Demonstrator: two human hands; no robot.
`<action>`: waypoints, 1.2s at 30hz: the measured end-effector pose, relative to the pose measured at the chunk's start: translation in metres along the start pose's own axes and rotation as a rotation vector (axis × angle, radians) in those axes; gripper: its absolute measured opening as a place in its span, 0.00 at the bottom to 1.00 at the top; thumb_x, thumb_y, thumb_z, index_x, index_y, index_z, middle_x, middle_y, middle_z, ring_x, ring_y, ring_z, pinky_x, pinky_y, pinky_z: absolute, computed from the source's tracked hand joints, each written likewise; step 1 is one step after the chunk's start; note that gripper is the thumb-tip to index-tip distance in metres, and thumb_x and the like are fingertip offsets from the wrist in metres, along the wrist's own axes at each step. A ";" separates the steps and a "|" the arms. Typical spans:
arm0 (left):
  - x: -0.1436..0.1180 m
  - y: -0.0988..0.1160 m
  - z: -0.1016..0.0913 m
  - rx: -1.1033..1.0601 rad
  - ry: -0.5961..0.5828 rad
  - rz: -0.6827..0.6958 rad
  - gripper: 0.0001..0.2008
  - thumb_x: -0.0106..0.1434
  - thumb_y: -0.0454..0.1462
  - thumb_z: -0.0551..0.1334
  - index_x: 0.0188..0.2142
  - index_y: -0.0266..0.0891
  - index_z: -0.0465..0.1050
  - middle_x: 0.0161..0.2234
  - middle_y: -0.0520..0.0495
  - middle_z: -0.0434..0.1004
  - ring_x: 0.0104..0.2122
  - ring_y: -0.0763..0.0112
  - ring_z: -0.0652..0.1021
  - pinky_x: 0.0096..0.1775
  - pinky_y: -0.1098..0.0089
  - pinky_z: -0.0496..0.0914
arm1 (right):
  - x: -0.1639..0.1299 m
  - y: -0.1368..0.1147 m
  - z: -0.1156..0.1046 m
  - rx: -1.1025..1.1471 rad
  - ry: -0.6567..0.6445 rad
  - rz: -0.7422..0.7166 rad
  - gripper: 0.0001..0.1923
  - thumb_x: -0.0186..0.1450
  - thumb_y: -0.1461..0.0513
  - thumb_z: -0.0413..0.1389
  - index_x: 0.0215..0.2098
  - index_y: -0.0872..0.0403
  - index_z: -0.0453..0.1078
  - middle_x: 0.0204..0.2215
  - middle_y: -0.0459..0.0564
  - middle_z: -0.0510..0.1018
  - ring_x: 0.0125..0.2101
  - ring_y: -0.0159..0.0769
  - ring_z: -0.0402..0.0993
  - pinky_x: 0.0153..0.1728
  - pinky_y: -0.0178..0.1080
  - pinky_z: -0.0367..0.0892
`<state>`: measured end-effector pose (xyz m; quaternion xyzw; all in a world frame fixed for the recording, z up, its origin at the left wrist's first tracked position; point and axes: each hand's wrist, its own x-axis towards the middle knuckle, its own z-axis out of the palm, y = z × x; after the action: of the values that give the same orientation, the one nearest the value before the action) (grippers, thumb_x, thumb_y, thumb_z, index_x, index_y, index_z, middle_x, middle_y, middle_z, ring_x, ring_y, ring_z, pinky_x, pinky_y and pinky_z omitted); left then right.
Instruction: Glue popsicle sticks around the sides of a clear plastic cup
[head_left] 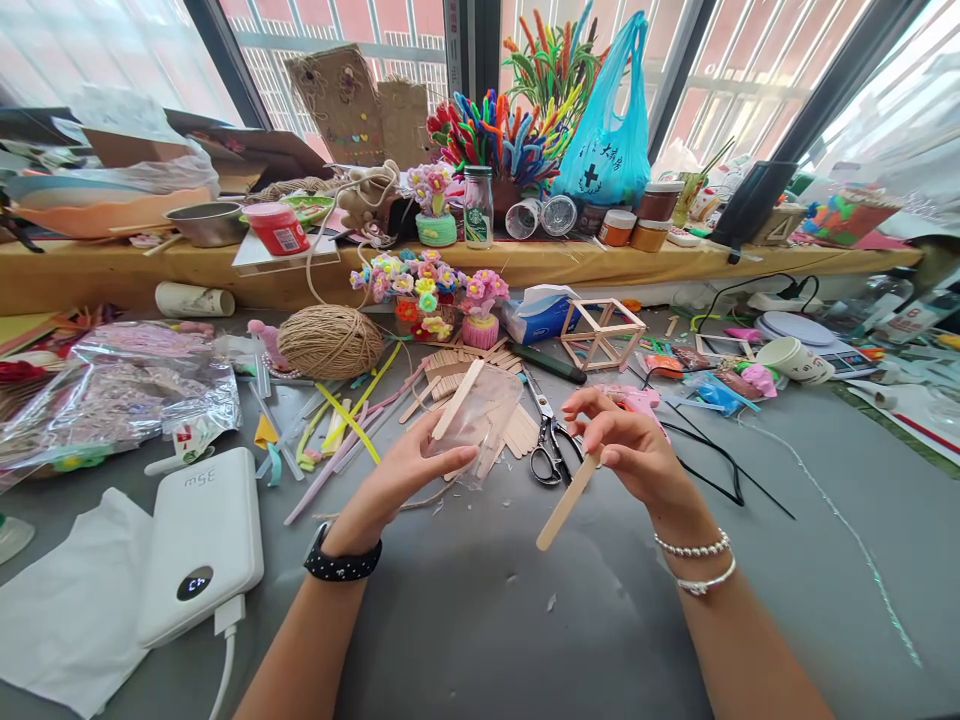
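Nearest me, at my left, a white power bank [201, 545] lies on the grey table [480, 620] with its cable running off toward me, beside a white tissue [71, 600]. My left hand [409, 470] is closed around a clear plastic bag [480, 420] with a wooden stick [457, 398] poking up out of its top, thumb on the near side of the bag. My right hand [630, 450] pinches the upper end of another wooden craft stick [568, 502] between thumb and fingertips, so the stick hangs tilted down and to the left, clear of the table. Between my hands and just beyond them lie scissors [550, 440] with black handles, next to a loose heap of sticks [457, 375]. Further left sits a ball of twine [330, 342], with yellow and pink pipe cleaners [349, 420] fanned below it. Beyond the scissors stands a cube frame of sticks [600, 332], near a blue tissue pack [538, 315]. Small pipe-cleaner flowers [427, 285] stand behind the heap. On the far ledge are a glass jar [478, 207] and a turquoise plastic bag [606, 140] against the window.
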<state>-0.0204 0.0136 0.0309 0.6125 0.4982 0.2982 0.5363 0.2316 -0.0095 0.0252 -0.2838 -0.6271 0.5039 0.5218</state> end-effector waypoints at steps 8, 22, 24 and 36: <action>0.001 -0.004 0.009 -0.243 -0.088 -0.067 0.30 0.54 0.51 0.59 0.52 0.39 0.61 0.54 0.38 0.63 0.51 0.52 0.67 0.41 0.61 0.71 | -0.001 0.001 -0.002 -0.013 0.068 -0.003 0.07 0.53 0.54 0.60 0.26 0.47 0.75 0.42 0.49 0.70 0.44 0.39 0.63 0.48 0.45 0.60; 0.000 -0.003 0.027 -0.174 -0.065 -0.066 0.32 0.49 0.51 0.63 0.50 0.39 0.61 0.50 0.41 0.68 0.46 0.58 0.72 0.45 0.64 0.65 | 0.001 0.001 -0.001 -0.008 0.216 -0.055 0.05 0.55 0.55 0.59 0.28 0.46 0.74 0.42 0.48 0.68 0.46 0.39 0.62 0.46 0.42 0.62; -0.001 -0.005 0.029 -0.172 -0.121 -0.074 0.35 0.47 0.53 0.62 0.50 0.39 0.60 0.50 0.40 0.68 0.44 0.57 0.73 0.43 0.63 0.66 | 0.001 0.001 0.000 -0.028 0.225 -0.065 0.04 0.56 0.56 0.59 0.28 0.46 0.75 0.42 0.47 0.68 0.46 0.38 0.62 0.47 0.42 0.61; -0.004 -0.002 0.039 0.092 -0.189 -0.051 0.32 0.48 0.53 0.61 0.50 0.41 0.63 0.44 0.45 0.72 0.46 0.55 0.69 0.41 0.65 0.65 | 0.002 0.001 0.007 -0.065 0.297 -0.085 0.03 0.55 0.57 0.59 0.29 0.44 0.74 0.42 0.46 0.68 0.44 0.37 0.62 0.47 0.42 0.60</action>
<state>0.0132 -0.0043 0.0195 0.6491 0.4741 0.2021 0.5595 0.2239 -0.0095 0.0252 -0.3452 -0.5704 0.4131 0.6203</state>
